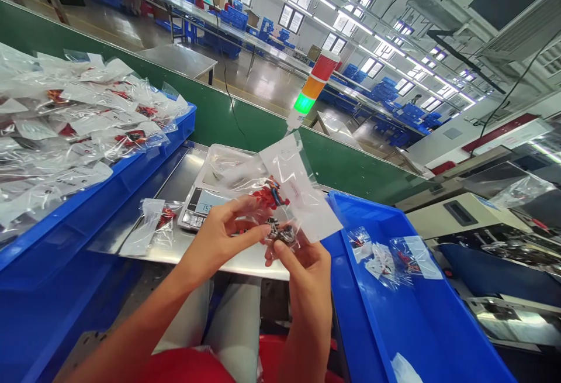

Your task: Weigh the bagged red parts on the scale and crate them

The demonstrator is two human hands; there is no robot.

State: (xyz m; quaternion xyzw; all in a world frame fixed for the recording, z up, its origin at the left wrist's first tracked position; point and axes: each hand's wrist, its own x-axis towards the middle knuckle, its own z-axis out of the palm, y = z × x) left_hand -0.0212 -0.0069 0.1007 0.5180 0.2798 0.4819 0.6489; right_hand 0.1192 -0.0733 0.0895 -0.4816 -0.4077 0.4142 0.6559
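**Hands and bag at the scale.** Left hand (221, 232) and right hand (307, 261), raised just in front of the scale (202, 200), each pinch the lower part of a clear bag (287, 187) of red and dark parts. The bag is held above the scale's near right corner. Left of the scale, a second bag (153, 225) lies on the steel tabletop (175, 175). Farther left is the left bin (144, 162), heaped with bags. Right of the scale, the right bin (416, 327) holds a few. Behind the scale are a green wall (219, 115) and a signal light (313, 88), its green segment lit.
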